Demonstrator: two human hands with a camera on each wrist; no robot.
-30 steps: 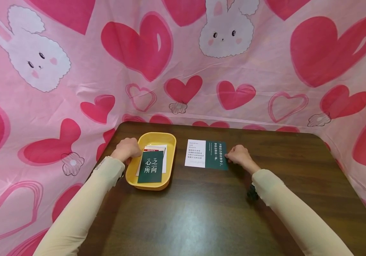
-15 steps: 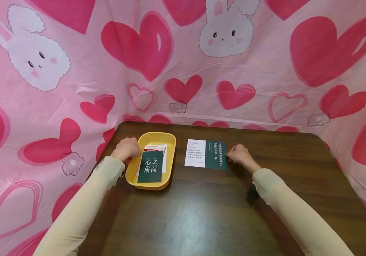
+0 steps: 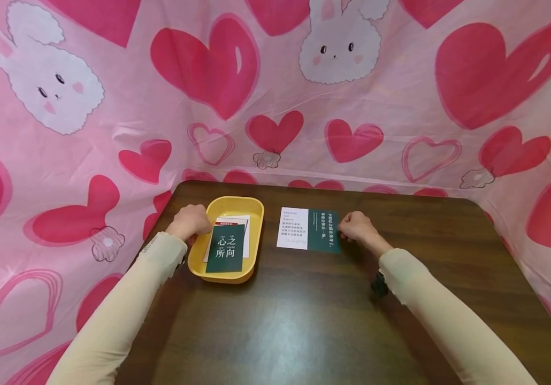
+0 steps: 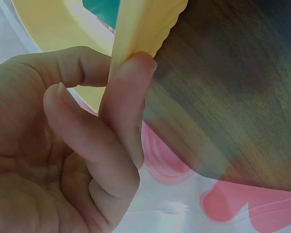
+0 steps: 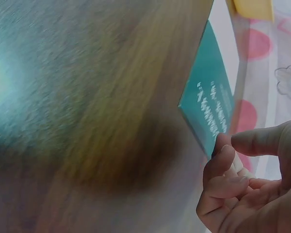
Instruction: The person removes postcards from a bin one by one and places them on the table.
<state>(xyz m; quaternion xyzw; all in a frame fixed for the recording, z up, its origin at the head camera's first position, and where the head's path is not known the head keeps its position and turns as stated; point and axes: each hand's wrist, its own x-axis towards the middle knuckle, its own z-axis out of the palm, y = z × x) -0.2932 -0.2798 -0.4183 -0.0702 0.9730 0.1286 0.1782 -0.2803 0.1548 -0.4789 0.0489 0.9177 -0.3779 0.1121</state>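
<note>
My left hand [image 3: 190, 223] grips the left rim of a yellow plastic tray [image 3: 259, 235]. In the left wrist view, the thumb and a finger of that hand [image 4: 94, 131] pinch the tray's wall [image 4: 131, 29]. Inside the tray lie several cards, topped by a dark green card [image 3: 226, 262] with white characters. A half-white, half-green printed card [image 3: 296, 227] lies on the table to the right of the tray. At this card's right edge, my right hand [image 3: 358, 229] pinches with curled fingers; the right wrist view shows the thumb and fingertips at the green end [image 5: 206, 102].
The brown wooden table [image 3: 295, 321] carries the tray and the card. A pink cloth [image 3: 295, 85] with hearts and rabbits hangs behind the table and along both sides. A dark band [image 3: 379, 284] sits at the right wrist.
</note>
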